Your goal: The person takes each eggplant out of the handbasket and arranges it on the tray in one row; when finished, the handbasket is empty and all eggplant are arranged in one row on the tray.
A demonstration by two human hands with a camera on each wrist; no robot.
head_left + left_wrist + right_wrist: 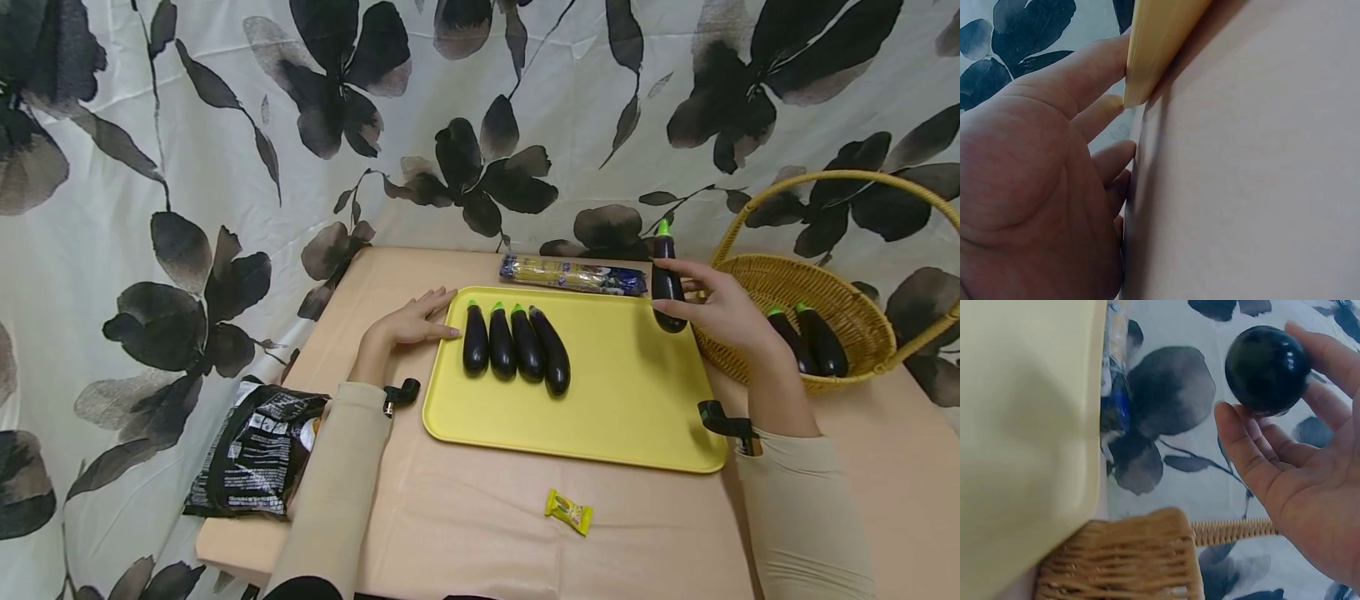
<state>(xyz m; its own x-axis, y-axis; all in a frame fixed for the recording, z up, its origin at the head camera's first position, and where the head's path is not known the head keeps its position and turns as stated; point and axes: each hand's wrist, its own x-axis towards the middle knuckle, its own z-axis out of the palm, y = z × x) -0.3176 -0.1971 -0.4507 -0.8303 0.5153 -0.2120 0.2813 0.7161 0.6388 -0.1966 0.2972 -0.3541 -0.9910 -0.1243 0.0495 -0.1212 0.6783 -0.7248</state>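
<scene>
An eggplant (666,283), dark and glossy with a bright green stem, is pinched upright between the thumb and fingers of my right hand (723,304), above the tray's far right corner. In the right wrist view the eggplant (1267,370) shows its round end. My left hand (408,321) lies at the yellow tray's (600,417) left edge, fingers straight, the thumb touching the rim. From the left wrist view, the left hand (1029,169) meets the tray's side (1154,50). Several eggplants (528,343) lie side by side on the tray's left part.
A wicker basket (873,312) with a tall handle stands right of the tray, two eggplants (821,340) inside. Behind the tray lies a long blue-and-yellow packet (573,275). A small yellow wrapped piece (568,512) lies in front. At left sits a black bag (258,450).
</scene>
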